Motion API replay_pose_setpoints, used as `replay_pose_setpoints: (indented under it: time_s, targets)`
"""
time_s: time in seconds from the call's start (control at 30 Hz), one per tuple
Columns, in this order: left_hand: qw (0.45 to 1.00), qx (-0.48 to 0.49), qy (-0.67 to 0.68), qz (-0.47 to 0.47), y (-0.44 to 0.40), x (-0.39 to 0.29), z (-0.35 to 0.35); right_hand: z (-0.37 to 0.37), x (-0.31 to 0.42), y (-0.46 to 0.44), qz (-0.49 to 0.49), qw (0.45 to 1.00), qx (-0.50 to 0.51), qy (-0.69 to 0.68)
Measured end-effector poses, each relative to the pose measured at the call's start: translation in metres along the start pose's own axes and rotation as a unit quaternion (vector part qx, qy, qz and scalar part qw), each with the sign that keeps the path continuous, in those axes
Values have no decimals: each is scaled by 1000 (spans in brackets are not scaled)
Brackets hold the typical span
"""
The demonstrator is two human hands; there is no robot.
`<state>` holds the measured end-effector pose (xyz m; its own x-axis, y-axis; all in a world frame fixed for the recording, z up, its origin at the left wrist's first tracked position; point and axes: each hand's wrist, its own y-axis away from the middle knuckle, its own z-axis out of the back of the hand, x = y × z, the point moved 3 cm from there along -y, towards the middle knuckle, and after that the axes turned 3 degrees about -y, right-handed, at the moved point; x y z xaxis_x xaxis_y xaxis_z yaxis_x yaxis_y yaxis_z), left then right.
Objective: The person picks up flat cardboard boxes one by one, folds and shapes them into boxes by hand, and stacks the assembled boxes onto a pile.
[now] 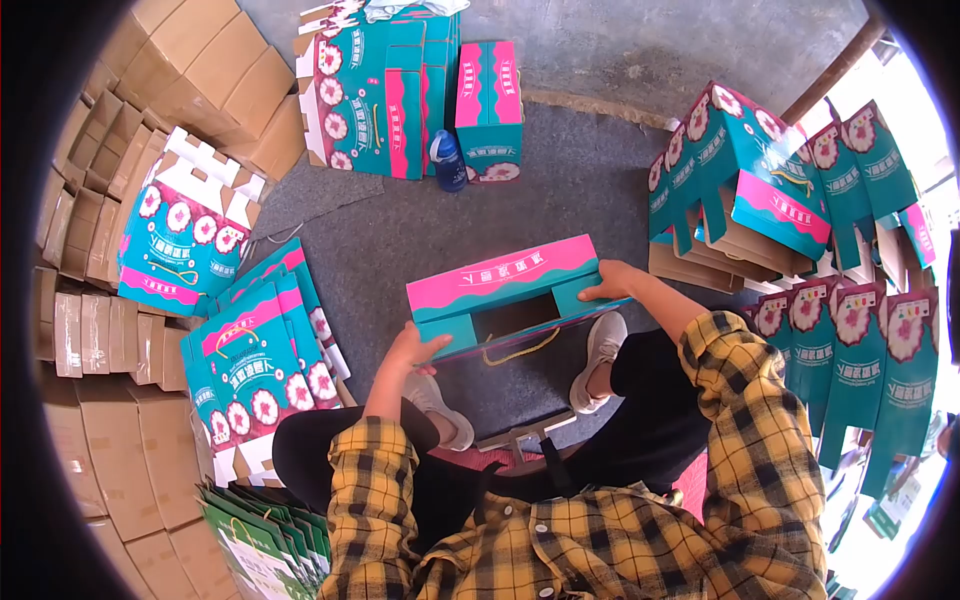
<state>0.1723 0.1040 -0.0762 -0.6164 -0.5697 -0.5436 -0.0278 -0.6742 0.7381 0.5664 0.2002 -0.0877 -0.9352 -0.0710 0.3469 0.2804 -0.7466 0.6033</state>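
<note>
Between my knees is a teal and pink gift box, with its pink flap raised at the far side and a dark opening in its top. My left hand grips the box's left end, thumb on the teal end flap. At the right end, my right hand holds it the same way, thumb on the other end flap. A yellow cord handle hangs along the near edge. The inside looks dark, and its contents cannot be made out.
Flat printed cartons are stacked to my left, beside brown cardboard boxes. Partly opened cartons stand at right. Ahead are a closed box, a blue bottle and more flat cartons. Green bags lie near left.
</note>
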Motion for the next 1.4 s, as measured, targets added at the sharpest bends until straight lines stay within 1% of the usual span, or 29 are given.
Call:
replay_pose_setpoints:
  time_s: [0.07, 0.13, 0.17, 0.27, 0.33, 0.37, 0.43, 0.47, 0.5, 0.53, 0.57, 0.6, 0.63, 0.7, 0.73, 0.8, 0.83, 0.87, 0.9, 0.93, 0.97, 1.03, 1.07, 1.13, 1.23, 1.27, 1.33, 1.37, 1.4]
  targets:
    - [1000, 7, -1, -4, 0, 3, 0, 6, 0, 3, 9, 1000, -23, 9]
    - [998, -14, 16, -64, 8, -5, -4, 22, 13, 20, -22, 999, 36, 15]
    - [997, -10, 12, -70, 18, -15, -5, 35, 19, 34, -29, 999, 31, 11]
    - [994, -55, 44, -82, 43, -37, -1, 70, 26, 62, -27, 999, 8, -44]
    - [956, -198, -42, -212, 48, -49, 6, 97, 19, 76, 78, 974, -209, 33]
    - [954, -201, -45, -218, 56, -65, 8, 110, 22, 91, 77, 972, -218, 32]
    - [913, -281, -28, -295, 99, -113, 13, 146, 31, 143, 69, 940, -333, 28]
    - [910, -284, 10, -302, 113, -135, 13, 159, 31, 167, 46, 931, -362, 21]
    - [909, -281, 5, -308, 116, -151, 8, 167, 31, 189, 23, 921, -389, 11]
    - [879, -314, -1, -358, 121, -169, 6, 173, 26, 210, 31, 897, -440, -14]
    - [845, -347, -6, -407, 124, -186, 4, 176, 14, 223, 53, 855, -516, -1]
    - [810, -370, -54, -451, 122, -206, -4, 179, 2, 239, 30, 838, -542, -57]
    - [811, -358, -54, -460, 114, -225, -16, 180, -21, 248, 19, 822, -558, -109]
    - [809, -323, -59, -488, 95, -269, -46, 181, -59, 267, 71, 733, -671, -88]
    - [808, -299, -66, -504, 85, -292, -62, 180, -78, 275, 30, 715, -683, -147]
    - [773, -297, -55, -557, 73, -343, -96, 173, -135, 278, -1, 671, -722, -166]
    - [796, -254, -31, -549, 69, -365, -113, 170, -162, 280, -23, 657, -730, -188]
    - [745, -273, -39, -607, 60, -384, -130, 167, -180, 285, -51, 650, -724, -223]
    - [773, -226, -12, -592, 53, -399, -145, 165, -200, 288, -60, 651, -733, -190]
    - [734, -248, -25, -632, 43, -411, -161, 163, -223, 291, -110, 666, -720, -158]
    - [732, -249, -27, -634, 39, -423, -173, 162, -246, 294, -161, 679, -705, -126]
    - [763, -195, -50, -614, 29, -442, -196, 162, -292, 291, -165, 664, -720, -116]
    - [764, -194, -51, -614, 29, -450, -202, 163, -302, 290, -168, 651, -733, -104]
    - [805, -145, -85, -568, 23, -466, -215, 169, -322, 285, -191, 653, -726, -105]
    - [827, -133, -122, -532, 16, -494, -227, 187, -344, 282, -227, 653, -716, -95]
    - [829, -129, -121, -531, 14, -502, -229, 189, -351, 280, -243, 651, -714, -91]
    - [783, -175, -202, -562, 15, -521, -233, 195, -374, 281, -243, 640, -721, -105]
    - [785, -174, -203, -559, 18, -529, -232, 196, -382, 279, -237, 627, -732, -121]
    - [805, -139, -217, -535, 19, -537, -232, 196, -385, 278, -245, 634, -722, -130]
